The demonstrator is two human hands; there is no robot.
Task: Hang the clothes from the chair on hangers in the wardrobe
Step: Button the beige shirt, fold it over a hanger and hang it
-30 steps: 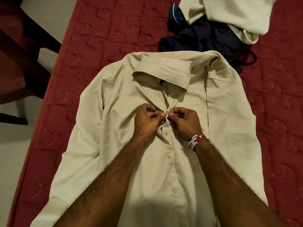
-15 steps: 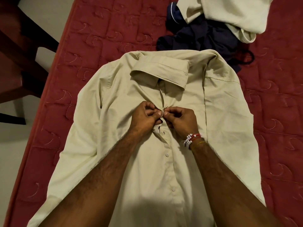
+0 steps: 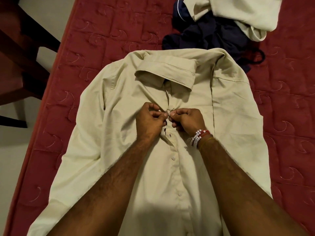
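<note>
I see my left hand (image 3: 150,122) and right hand (image 3: 189,120) both pinching the shirt (image 3: 170,176) placket at one button (image 3: 168,113), shirt flat on the bed (image 3: 105,36).

cream shirt (image 3: 230,116), red swirl-quilted mattress (image 3: 119,31), navy garment (image 3: 204,34)

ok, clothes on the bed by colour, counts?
Cream: 2, the shirt pinched at its placket by the left hand and right hand, plus a crumpled garment at the far end.
Navy: 1, a heap; cannot tell whether it is more than one piece.
Total: 3
</note>
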